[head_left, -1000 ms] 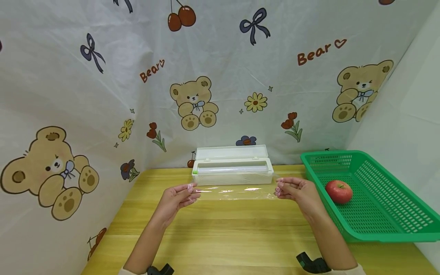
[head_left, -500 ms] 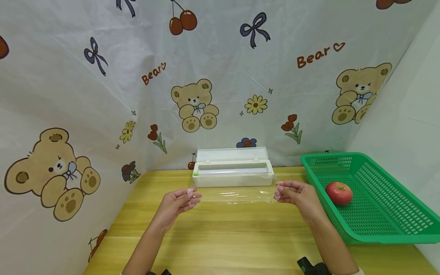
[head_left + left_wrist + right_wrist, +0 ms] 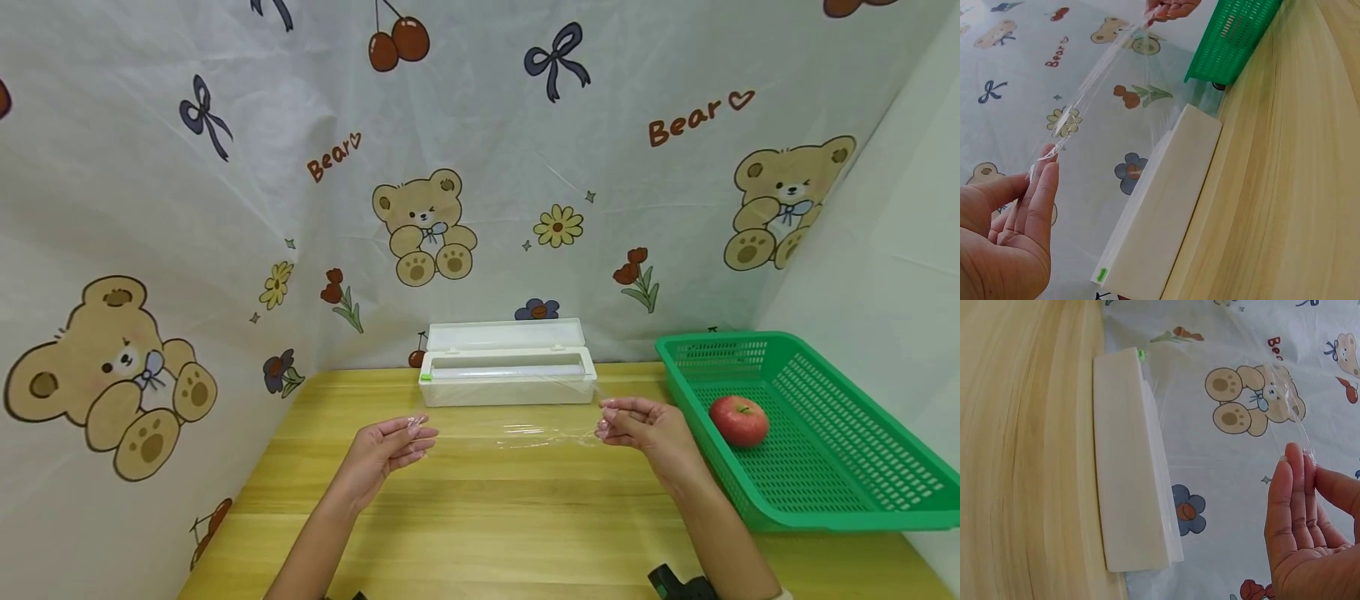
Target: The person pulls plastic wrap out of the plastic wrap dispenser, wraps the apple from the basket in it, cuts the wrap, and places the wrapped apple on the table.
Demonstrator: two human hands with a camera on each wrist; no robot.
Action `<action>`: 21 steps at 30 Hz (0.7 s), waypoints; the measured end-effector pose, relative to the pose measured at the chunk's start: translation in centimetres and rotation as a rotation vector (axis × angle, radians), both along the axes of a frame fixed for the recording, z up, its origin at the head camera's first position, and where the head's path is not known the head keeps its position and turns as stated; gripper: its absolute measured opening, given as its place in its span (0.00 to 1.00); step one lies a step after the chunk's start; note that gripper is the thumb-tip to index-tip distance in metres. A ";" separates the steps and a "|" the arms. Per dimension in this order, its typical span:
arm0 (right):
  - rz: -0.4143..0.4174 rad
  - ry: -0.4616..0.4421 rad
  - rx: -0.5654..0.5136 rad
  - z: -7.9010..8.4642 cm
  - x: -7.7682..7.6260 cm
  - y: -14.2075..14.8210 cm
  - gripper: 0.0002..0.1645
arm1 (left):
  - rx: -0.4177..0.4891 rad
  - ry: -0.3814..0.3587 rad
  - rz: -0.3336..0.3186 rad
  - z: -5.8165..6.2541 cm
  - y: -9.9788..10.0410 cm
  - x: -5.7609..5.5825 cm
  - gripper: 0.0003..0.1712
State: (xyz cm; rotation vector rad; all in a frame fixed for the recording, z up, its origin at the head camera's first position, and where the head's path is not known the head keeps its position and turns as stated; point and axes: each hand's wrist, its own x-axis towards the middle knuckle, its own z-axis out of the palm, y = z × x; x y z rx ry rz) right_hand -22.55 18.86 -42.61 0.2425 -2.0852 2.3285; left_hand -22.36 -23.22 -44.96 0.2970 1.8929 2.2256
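A sheet of clear plastic wrap (image 3: 525, 433) stretches between my two hands, its front edge gathered and shiny. My left hand (image 3: 384, 454) pinches its left corner between thumb and fingertips; my right hand (image 3: 645, 429) pinches the right corner the same way. Behind them stands a white plastic wrap dispenser box (image 3: 510, 392), its lid (image 3: 506, 335) tipped back and the roll (image 3: 510, 372) showing inside. In the left wrist view the film (image 3: 1107, 62) slants from the left fingertips up to the other hand and back toward the box. Both hands are above the tabletop.
A green plastic basket (image 3: 817, 521) stands on the right, with a red apple (image 3: 738, 421) inside near its left wall. The wooden table (image 3: 487, 533) meets a bear-printed cloth (image 3: 495, 150) right behind the box.
Both hands have come slightly lower and nearer, drawing the film's front edge a little farther from the box. The grip on both corners stays, while the box, basket and apple stay put.
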 end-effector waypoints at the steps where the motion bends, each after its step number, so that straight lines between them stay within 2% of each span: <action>1: 0.000 -0.001 0.005 0.0 0.0 0.0 0.23 | 0.000 -0.001 0.001 0.0 0.0 0.0 0.28; 10: -0.028 -0.031 0.105 0.5 0.9 -0.1 0.21 | -0.018 -0.016 0.013 0.2 0.0 0.6 0.27; 21: -0.021 -0.051 0.132 0.7 2.1 0.2 0.21 | -0.046 -0.040 0.029 0.3 -0.1 1.8 0.28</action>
